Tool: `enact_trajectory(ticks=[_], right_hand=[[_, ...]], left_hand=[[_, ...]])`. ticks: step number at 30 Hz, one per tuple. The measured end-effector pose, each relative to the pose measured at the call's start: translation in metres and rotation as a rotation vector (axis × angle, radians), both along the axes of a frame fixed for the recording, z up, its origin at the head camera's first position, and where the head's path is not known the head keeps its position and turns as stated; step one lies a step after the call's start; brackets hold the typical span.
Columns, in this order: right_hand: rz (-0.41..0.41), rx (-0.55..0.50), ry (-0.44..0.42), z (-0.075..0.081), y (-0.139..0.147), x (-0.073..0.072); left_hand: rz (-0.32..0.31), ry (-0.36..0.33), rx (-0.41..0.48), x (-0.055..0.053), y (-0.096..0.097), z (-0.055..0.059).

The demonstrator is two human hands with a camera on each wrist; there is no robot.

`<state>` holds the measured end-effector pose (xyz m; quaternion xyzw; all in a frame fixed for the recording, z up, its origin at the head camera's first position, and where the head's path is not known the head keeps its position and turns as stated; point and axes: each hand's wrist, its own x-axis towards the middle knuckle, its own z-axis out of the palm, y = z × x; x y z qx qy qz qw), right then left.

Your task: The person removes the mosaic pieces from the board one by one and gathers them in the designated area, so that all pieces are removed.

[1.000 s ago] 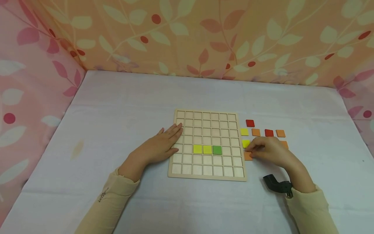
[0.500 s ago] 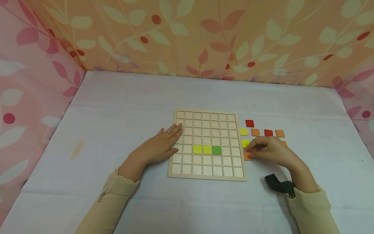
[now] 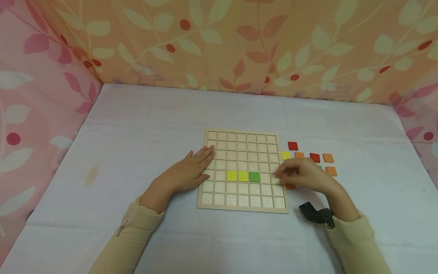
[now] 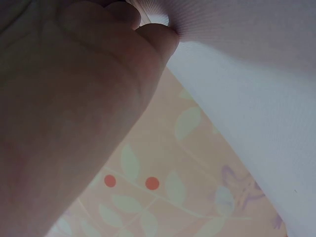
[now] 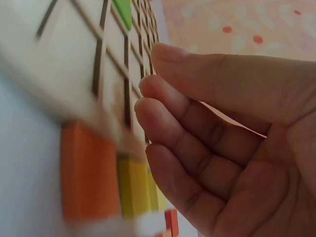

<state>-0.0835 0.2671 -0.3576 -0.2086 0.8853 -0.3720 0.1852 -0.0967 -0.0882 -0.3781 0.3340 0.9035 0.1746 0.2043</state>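
My left hand (image 3: 186, 171) lies with extended fingers on the left side of a wooden grid board (image 3: 237, 208). The left wrist view shows its shadowed underside (image 4: 84, 98). Two yellow tiles (image 3: 237, 176) and one green tile (image 3: 254, 177) sit side by side in one row of cells. My right hand (image 3: 304, 176) hovers at the board's right edge, fingers loosely bent. Thumb and fingertips are apart in the right wrist view, with no tile visible between them. Below the fingers, an orange tile (image 5: 89, 173) and a yellow tile (image 5: 134, 187) lie beside the board.
Loose tiles lie right of the board, among them a red tile (image 3: 292, 146), another red tile (image 3: 315, 157) and an orange tile (image 3: 330, 171). Part of a teal tile shows behind the right hand. A black wrist device (image 3: 316, 214) sticks out from the right sleeve.
My right hand has moved left from beside the orange tile to the board's right edge. The orange tile stays beside the board. My left hand has kept its place.
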Motion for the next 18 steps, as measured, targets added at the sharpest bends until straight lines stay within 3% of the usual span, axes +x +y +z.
enact_trajectory(ticks=[18], right_hand=[[0.128,-0.043,-0.008,0.005,-0.045,-0.015]], left_hand=[[0.008,-0.004,0.007,0.0,-0.001,0.001]])
